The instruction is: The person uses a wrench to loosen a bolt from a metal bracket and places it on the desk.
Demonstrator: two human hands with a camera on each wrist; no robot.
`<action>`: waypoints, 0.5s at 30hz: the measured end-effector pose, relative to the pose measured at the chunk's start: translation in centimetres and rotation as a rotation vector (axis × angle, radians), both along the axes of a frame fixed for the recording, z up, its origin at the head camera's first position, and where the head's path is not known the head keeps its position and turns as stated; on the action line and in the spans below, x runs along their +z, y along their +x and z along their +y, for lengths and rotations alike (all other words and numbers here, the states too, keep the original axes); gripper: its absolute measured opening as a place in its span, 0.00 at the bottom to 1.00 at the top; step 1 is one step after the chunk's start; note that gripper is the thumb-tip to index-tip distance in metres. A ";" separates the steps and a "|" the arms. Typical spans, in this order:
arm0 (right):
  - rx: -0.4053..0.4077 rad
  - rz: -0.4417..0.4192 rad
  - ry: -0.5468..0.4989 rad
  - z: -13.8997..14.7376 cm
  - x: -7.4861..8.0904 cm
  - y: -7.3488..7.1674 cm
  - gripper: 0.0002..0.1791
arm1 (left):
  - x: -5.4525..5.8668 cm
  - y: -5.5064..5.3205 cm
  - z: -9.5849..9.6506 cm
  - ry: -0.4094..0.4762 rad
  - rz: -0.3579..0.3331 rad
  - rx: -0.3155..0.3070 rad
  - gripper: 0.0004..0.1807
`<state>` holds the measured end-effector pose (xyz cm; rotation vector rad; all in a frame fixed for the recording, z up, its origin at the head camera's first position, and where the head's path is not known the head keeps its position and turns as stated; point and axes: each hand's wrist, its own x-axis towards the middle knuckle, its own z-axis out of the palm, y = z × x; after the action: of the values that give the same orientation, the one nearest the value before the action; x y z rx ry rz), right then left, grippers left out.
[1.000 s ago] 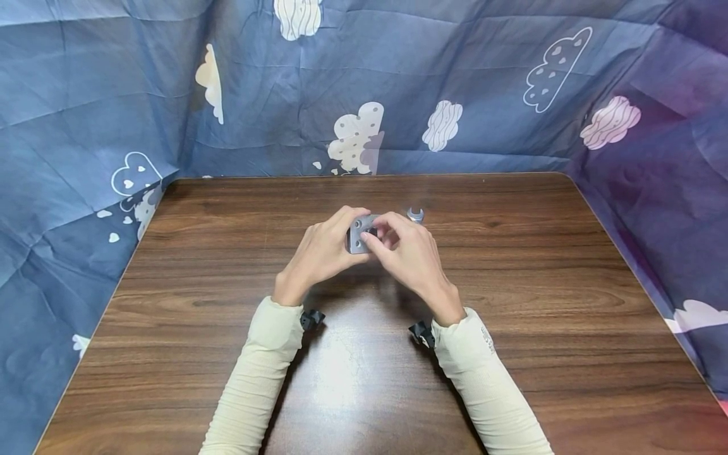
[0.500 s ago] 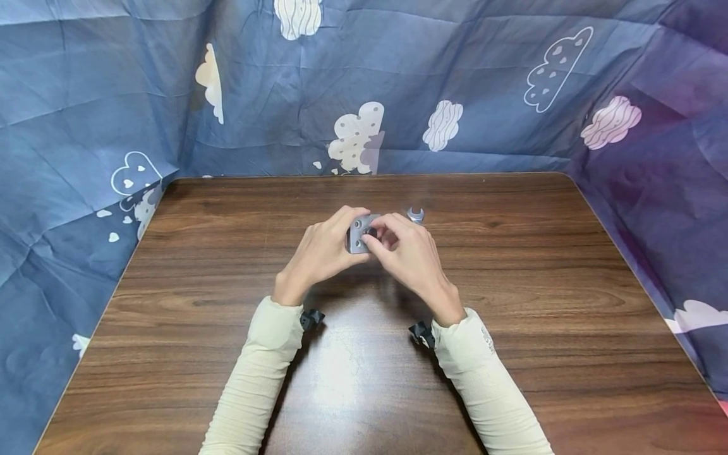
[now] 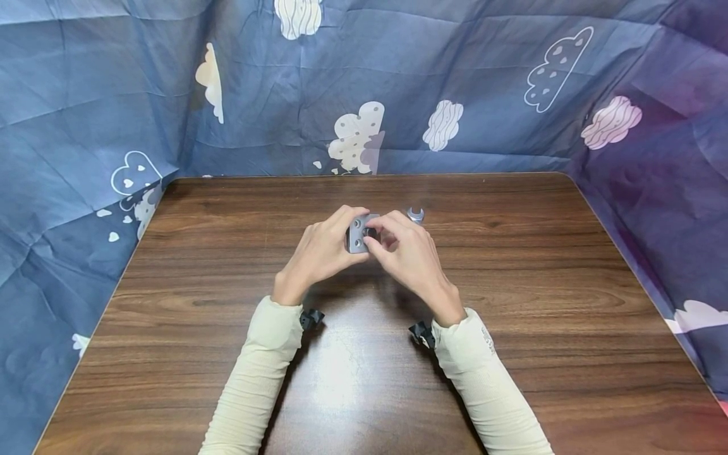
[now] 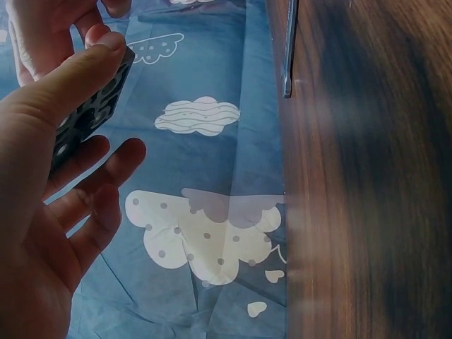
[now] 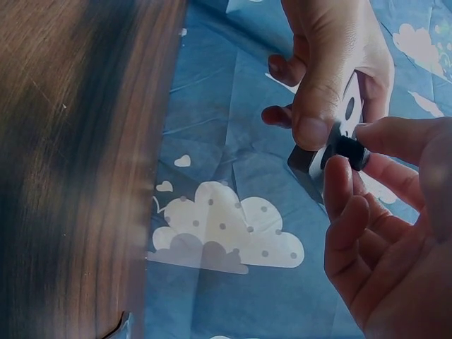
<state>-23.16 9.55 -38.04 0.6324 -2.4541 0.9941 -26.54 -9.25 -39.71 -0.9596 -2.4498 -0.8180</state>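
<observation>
We see the left hand (image 3: 321,249) gripping a grey metal block (image 3: 357,236), thumb along the near side, fingers along the far side. Block is held up off the wooden table (image 3: 199,265), around mid-width, closer to the far edge than the near one. Two round holes show on its upward face, by the left hand. Right hand (image 3: 414,259) has thumb and forefinger pinching a small black knob (image 5: 352,151) at that same face; we can't tell how deep it sits. Right wrist view gives us the knob best, poking out from the block between the fingertips. A wrench (image 3: 415,215) lies on the table just beyond the right hand, toward the far edge, open end pointing that way; the hand hides the rest from us. Both forearms come in over the near edge in cream sleeves (image 3: 258,373), a black clip (image 3: 311,319) on the inner side of each wrist. Blue cloth (image 3: 250,82) with cloud prints hangs behind the far edge and along both side edges.
</observation>
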 end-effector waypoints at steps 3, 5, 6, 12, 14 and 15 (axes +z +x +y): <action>0.006 0.003 0.000 0.0 0.0 0.0 0.12 | 0.0 0.0 0.0 0.000 0.004 0.000 0.34; 0.011 0.004 0.000 0.0 -0.1 0.0 0.12 | 0.0 0.0 0.0 0.001 0.006 -0.001 0.34; 0.013 0.005 0.001 0.0 -0.1 0.0 0.13 | 0.0 0.0 0.0 0.001 0.006 -0.002 0.34; 0.021 -0.004 0.008 0.1 0.0 0.1 0.15 | -0.1 0.0 -0.1 0.000 0.006 -0.007 0.33; 0.019 -0.017 0.001 0.1 0.0 0.1 0.18 | 0.0 0.0 -0.1 -0.001 0.008 -0.006 0.33; 0.016 -0.026 -0.004 0.1 0.1 0.1 0.19 | 0.0 0.0 -0.1 0.000 0.008 -0.006 0.34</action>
<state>-23.07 9.70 -37.98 0.6425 -2.4728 1.0199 -26.51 -9.34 -39.70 -0.9683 -2.4414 -0.8142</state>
